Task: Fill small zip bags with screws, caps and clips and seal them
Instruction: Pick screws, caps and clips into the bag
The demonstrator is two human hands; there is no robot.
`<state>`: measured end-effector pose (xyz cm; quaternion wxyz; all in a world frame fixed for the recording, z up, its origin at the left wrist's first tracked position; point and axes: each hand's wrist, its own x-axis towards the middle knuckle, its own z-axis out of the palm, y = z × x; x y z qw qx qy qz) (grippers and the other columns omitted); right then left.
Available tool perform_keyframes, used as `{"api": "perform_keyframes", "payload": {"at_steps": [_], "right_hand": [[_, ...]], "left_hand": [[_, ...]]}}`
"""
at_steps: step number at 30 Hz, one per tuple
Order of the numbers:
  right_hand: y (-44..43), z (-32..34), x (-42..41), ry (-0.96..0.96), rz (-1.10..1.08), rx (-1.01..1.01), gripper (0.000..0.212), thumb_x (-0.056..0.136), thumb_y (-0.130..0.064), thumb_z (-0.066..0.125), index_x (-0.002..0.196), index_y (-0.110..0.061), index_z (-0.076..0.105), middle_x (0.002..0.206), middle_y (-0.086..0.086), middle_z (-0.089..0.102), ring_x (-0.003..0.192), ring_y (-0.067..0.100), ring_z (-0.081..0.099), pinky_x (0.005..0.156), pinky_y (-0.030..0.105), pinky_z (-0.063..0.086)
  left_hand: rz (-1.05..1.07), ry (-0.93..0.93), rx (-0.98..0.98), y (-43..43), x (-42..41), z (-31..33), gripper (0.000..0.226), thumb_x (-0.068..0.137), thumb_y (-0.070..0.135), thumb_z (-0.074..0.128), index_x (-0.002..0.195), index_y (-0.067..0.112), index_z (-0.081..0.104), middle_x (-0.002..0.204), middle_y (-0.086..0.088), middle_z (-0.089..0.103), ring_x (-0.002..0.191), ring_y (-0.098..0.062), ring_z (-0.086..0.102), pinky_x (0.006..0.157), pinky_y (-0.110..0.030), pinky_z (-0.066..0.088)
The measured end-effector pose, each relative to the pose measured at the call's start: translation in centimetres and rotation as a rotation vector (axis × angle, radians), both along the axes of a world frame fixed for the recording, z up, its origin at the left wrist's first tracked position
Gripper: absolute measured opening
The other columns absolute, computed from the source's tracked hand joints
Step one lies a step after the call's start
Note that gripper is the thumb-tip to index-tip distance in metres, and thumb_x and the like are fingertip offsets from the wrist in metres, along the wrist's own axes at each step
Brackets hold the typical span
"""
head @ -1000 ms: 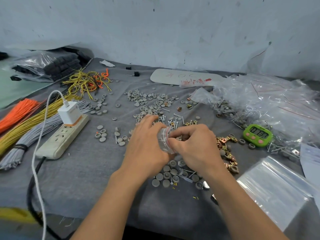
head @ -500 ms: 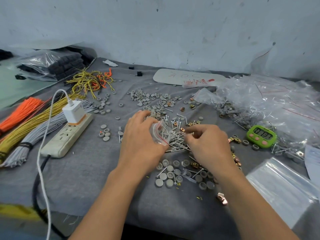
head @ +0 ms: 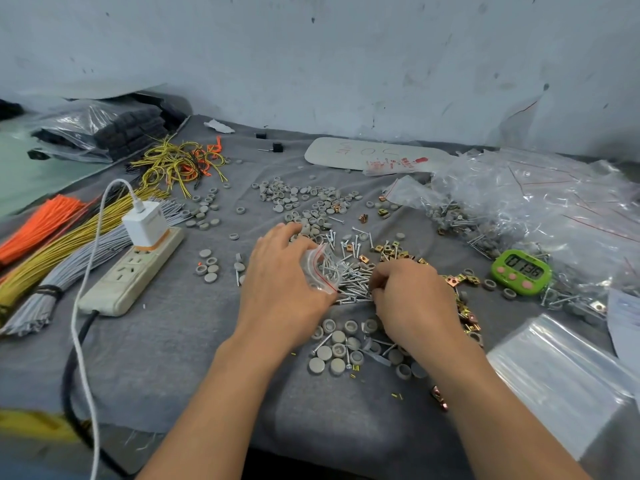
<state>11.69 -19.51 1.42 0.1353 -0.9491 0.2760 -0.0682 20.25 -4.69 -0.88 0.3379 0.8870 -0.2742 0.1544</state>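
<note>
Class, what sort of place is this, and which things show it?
Probably a small hand-packing workbench: loose screws and grey caps spread on cloth, a heap of filled zip bags, and a green timer.

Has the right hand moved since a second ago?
Yes. The right hand left the zip bag and shifted right, toward the green timer, onto the screw pile.

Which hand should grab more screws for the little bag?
The right hand: it is curled right at the screw pile, while the left hand is busy holding the small zip bag.
</note>
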Motion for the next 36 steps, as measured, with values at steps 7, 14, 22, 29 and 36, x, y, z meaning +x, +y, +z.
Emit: {"api": "perform_keyframes", "payload": {"at_steps": [7,14,22,29,36], "right_hand": [[0.2,0.0,-0.2,0.045,-0.023,-0.060,0.021,0.093,-0.015,0.066,0.098,-0.034,0.069,0.104,0.000,0.072,0.101,0.031,0.065,0.084,0.038,0.053],[-0.1,-0.4,-0.1,-0.009,0.045,-0.089,0.022,0.095,-0.021,0.065,0.114,-0.033,0.066,0.114,-0.003,0.061,0.108,0.026,0.058,0.081,0.037,0.041],[-0.2,-0.4,0.1,-0.190,-0.055,-0.085,0.019,0.097,-0.021,0.060,0.099,-0.034,0.074,0.102,-0.004,0.073,0.095,0.027,0.062,0.081,0.035,0.044],[-0.5,-0.5,0.1,-0.825,-0.039,0.577,0.010,0.085,-0.025,0.080,0.080,-0.034,0.080,0.072,-0.016,0.072,0.063,0.000,0.062,0.061,0.021,0.048],[2.2,-0.8,1.1,-0.709,0.143,0.847,0.027,0.074,-0.013,0.088,0.069,-0.038,0.081,0.130,-0.015,0.060,0.120,-0.003,0.057,0.110,0.038,0.045]], "left_hand": [[-0.005,-0.012,0.006,0.0,-0.1,0.0,0.050,0.066,0.037,0.087,0.110,0.026,0.068,0.145,0.007,0.050,0.140,-0.016,0.039,0.118,-0.041,0.032],[-0.012,-0.025,0.027,0.0,-0.1,-0.1,0.049,0.068,0.038,0.086,0.112,0.024,0.068,0.146,0.006,0.050,0.142,-0.016,0.036,0.120,-0.034,0.027],[-0.018,-0.013,0.062,0.0,-0.3,0.0,0.052,0.069,0.039,0.086,0.115,0.023,0.068,0.148,0.006,0.049,0.143,-0.016,0.035,0.121,-0.042,0.027],[-0.019,-0.057,0.041,-0.3,-0.3,-0.1,0.049,0.069,0.036,0.084,0.113,0.019,0.069,0.144,0.001,0.053,0.139,-0.018,0.039,0.119,-0.041,0.030],[-0.102,-0.064,0.026,-0.9,-0.4,-0.2,0.040,0.066,0.036,0.076,0.103,0.020,0.072,0.134,0.000,0.058,0.135,-0.015,0.043,0.112,-0.031,0.033]]}}
